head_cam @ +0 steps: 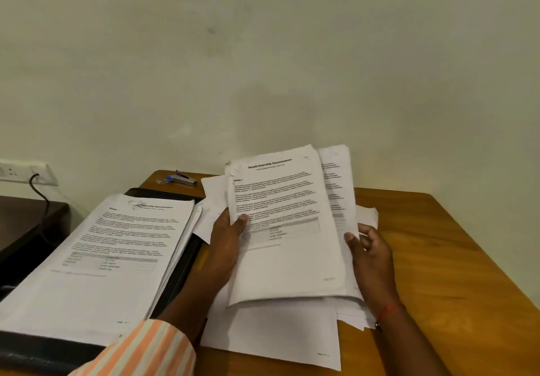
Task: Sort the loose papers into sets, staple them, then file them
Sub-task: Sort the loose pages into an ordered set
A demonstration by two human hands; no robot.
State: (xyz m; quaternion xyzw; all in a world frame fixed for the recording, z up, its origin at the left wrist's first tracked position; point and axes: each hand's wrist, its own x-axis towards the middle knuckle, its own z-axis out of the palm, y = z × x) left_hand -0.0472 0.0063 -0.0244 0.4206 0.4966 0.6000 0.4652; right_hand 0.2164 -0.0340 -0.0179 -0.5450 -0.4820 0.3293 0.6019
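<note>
The left hand grips a paper set by its left side, thumb on top. The right hand pinches its right side with curled fingers, above loose sheets near the surface's left edge.

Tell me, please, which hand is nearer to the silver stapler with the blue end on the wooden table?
Left. The left hand grips the printed white sheets' left edge, front-right of the stapler; the right hand pinches their right edge, farther away.
</note>
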